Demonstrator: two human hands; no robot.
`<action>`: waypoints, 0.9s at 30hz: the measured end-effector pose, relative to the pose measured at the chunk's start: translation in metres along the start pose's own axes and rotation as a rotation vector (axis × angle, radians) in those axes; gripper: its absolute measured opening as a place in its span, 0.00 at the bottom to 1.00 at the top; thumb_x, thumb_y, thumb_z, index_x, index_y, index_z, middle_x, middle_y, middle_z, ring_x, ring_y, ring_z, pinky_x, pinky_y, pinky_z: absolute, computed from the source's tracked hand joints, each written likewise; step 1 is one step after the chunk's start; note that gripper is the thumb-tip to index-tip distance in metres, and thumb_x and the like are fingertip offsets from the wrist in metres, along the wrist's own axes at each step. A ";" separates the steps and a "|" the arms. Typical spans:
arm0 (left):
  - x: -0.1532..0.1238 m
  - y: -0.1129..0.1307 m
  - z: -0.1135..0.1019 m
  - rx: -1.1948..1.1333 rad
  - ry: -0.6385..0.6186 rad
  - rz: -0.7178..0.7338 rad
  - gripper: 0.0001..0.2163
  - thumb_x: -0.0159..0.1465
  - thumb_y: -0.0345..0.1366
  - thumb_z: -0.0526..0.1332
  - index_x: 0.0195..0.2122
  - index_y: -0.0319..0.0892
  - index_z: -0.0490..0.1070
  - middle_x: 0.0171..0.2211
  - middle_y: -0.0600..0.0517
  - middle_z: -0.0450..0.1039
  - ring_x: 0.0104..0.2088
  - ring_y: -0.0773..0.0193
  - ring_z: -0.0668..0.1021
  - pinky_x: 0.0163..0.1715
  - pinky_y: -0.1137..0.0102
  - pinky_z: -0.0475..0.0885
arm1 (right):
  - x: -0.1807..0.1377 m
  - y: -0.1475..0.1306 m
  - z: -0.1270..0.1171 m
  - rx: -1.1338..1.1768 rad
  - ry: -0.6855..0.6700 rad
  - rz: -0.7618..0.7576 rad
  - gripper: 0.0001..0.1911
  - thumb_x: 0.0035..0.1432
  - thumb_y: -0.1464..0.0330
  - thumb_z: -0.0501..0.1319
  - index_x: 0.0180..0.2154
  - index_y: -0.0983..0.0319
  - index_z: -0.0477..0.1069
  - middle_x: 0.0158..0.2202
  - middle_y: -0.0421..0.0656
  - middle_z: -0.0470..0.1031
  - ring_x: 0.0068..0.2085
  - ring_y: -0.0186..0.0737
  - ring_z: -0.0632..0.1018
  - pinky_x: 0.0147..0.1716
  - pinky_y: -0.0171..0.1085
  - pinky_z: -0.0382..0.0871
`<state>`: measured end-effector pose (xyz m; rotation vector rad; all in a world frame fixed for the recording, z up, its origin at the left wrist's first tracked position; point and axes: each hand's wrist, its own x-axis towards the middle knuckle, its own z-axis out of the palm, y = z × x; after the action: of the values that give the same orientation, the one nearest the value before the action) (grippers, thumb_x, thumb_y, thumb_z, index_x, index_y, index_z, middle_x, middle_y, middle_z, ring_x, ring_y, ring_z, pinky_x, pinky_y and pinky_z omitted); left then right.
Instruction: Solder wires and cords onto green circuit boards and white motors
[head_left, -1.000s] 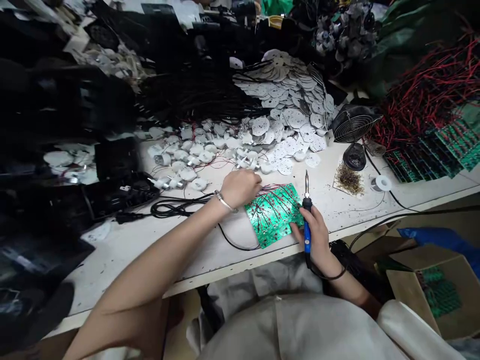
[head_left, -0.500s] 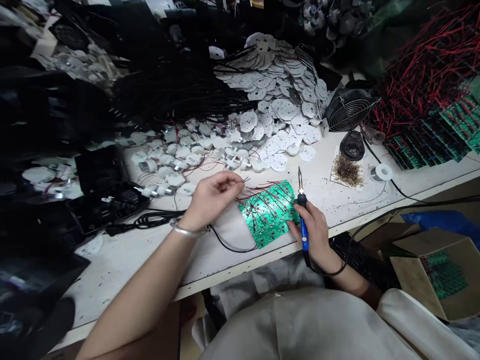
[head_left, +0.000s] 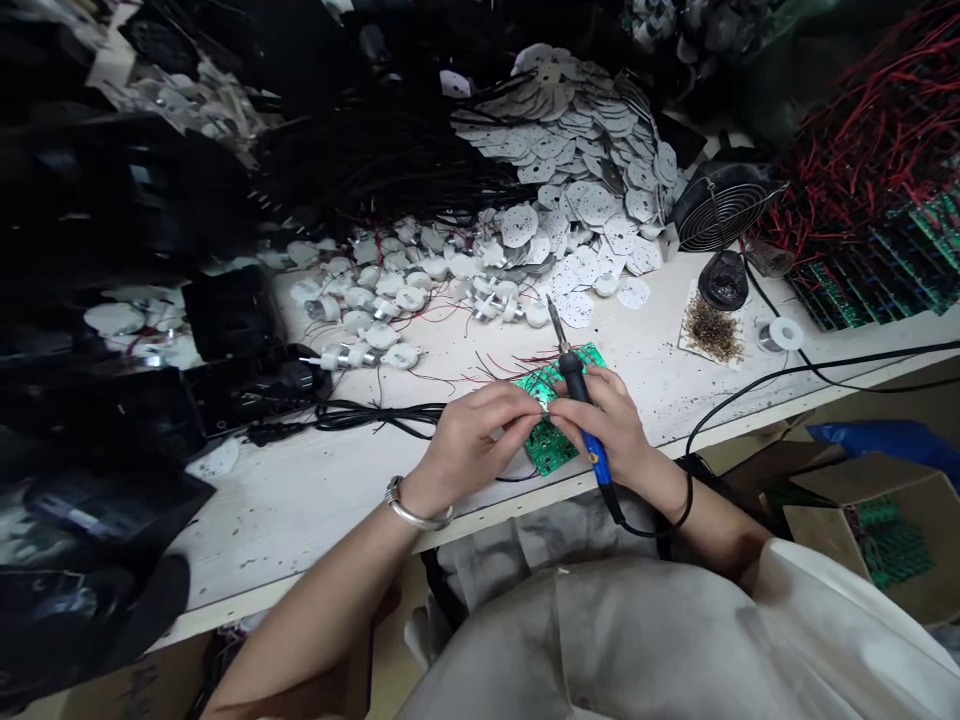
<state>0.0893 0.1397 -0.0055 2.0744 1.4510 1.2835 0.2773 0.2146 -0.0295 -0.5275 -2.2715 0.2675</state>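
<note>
A green circuit board [head_left: 553,448] with red and black wires lies near the front edge of the white workbench [head_left: 315,500]. My left hand [head_left: 480,435] rests over its left part, fingers pinched together on something small I cannot make out. My right hand [head_left: 611,425] grips a blue-handled soldering iron [head_left: 574,375], tip pointing up and away. The fingertips of both hands meet above the board.
A heap of round white discs [head_left: 585,170] and small white parts [head_left: 375,300] fills the back. A black fan [head_left: 724,205], solder spool [head_left: 784,333] and brown debris [head_left: 709,335] sit right. Stacked green boards with red wires [head_left: 877,250] far right. Black cables [head_left: 352,415] left. Cardboard box [head_left: 862,540] below.
My left hand drew back from the white parts to the green board and pinched shut. My right hand moved left with the iron until both hands' fingertips met.
</note>
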 end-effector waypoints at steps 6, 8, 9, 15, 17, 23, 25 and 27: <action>-0.007 -0.002 0.003 0.045 -0.023 -0.025 0.04 0.64 0.29 0.61 0.39 0.41 0.74 0.33 0.51 0.76 0.34 0.70 0.78 0.33 0.76 0.73 | -0.002 0.002 0.001 -0.153 -0.065 -0.055 0.03 0.62 0.66 0.60 0.37 0.57 0.72 0.30 0.38 0.73 0.33 0.34 0.73 0.53 0.45 0.65; -0.006 -0.001 0.005 0.053 0.010 -0.043 0.03 0.64 0.29 0.61 0.37 0.41 0.74 0.32 0.51 0.76 0.33 0.70 0.77 0.33 0.76 0.73 | 0.001 -0.003 0.004 -0.146 -0.033 -0.041 0.02 0.63 0.68 0.59 0.37 0.57 0.70 0.28 0.37 0.72 0.30 0.33 0.71 0.53 0.44 0.65; -0.006 0.000 0.006 0.040 0.034 -0.053 0.03 0.64 0.29 0.61 0.37 0.41 0.73 0.32 0.51 0.76 0.33 0.70 0.77 0.34 0.75 0.73 | 0.003 -0.006 0.006 -0.106 -0.008 -0.025 0.01 0.62 0.69 0.59 0.38 0.57 0.70 0.27 0.36 0.72 0.29 0.33 0.71 0.52 0.43 0.66; -0.009 0.003 0.002 -0.076 0.154 -0.286 0.03 0.64 0.31 0.61 0.32 0.41 0.71 0.28 0.54 0.72 0.29 0.70 0.73 0.30 0.75 0.70 | 0.005 -0.016 0.008 0.217 0.097 0.338 0.06 0.64 0.71 0.55 0.33 0.59 0.67 0.28 0.39 0.73 0.33 0.36 0.74 0.40 0.39 0.70; -0.015 0.003 -0.001 -0.042 0.110 -0.327 0.03 0.64 0.31 0.60 0.32 0.41 0.70 0.27 0.54 0.71 0.28 0.70 0.72 0.28 0.75 0.68 | -0.006 -0.010 0.001 0.239 0.120 0.366 0.05 0.64 0.72 0.55 0.35 0.59 0.67 0.31 0.40 0.74 0.35 0.37 0.76 0.39 0.39 0.71; -0.036 -0.001 0.002 0.071 -0.135 -0.358 0.05 0.65 0.31 0.56 0.33 0.41 0.70 0.39 0.48 0.76 0.41 0.63 0.78 0.41 0.68 0.73 | -0.051 0.013 -0.012 0.051 -0.229 -0.023 0.14 0.56 0.62 0.66 0.42 0.58 0.68 0.49 0.51 0.72 0.54 0.48 0.74 0.51 0.50 0.71; -0.040 -0.003 0.007 0.091 -0.114 -0.381 0.05 0.64 0.31 0.56 0.32 0.41 0.70 0.43 0.47 0.77 0.43 0.62 0.79 0.42 0.68 0.74 | -0.057 0.016 -0.008 -0.038 -0.251 -0.004 0.16 0.56 0.59 0.66 0.43 0.58 0.68 0.47 0.50 0.72 0.53 0.47 0.73 0.52 0.50 0.70; -0.040 -0.007 0.009 0.121 -0.099 -0.380 0.05 0.63 0.31 0.57 0.31 0.41 0.70 0.43 0.47 0.77 0.42 0.62 0.80 0.41 0.67 0.75 | -0.057 0.016 -0.003 -0.099 -0.223 0.054 0.17 0.56 0.60 0.66 0.45 0.58 0.68 0.46 0.49 0.72 0.52 0.47 0.73 0.51 0.50 0.71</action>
<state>0.0894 0.1105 -0.0348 1.7839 1.8054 0.9525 0.3192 0.2032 -0.0705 -0.6380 -2.4991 0.2523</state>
